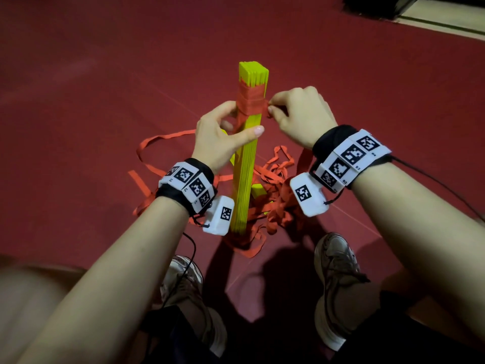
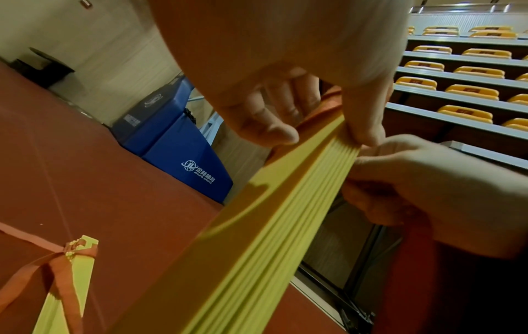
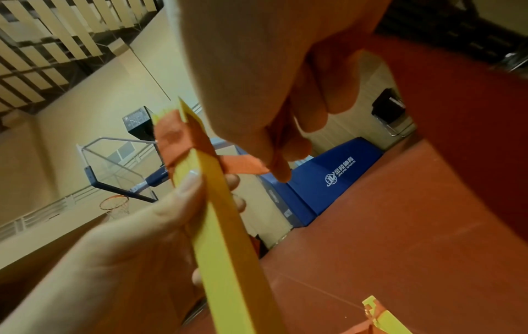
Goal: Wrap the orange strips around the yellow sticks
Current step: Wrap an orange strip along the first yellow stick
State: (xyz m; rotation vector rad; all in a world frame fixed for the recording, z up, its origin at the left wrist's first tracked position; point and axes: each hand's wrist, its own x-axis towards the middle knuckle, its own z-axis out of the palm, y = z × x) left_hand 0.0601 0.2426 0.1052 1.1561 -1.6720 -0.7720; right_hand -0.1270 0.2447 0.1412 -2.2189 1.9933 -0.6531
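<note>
At frame centre we hold a bundle of yellow sticks (image 1: 248,153) upright – long axis vertical. Our left hand (image 1: 223,137) curls around its middle from the left. The orange wrap (image 1: 251,99) sits near its top, and to the right our right hand (image 1: 299,114) pinches the orange strip's end (image 1: 268,107) – open red floor (image 1: 393,88) lies beyond.

A red floor (image 1: 105,74) spreads out under the grip, with two sneakers (image 1: 333,285) planted below it. Beyond it are blue mats (image 2: 183,158), a hoop (image 3: 114,203) and orange seats (image 2: 471,90).
</note>
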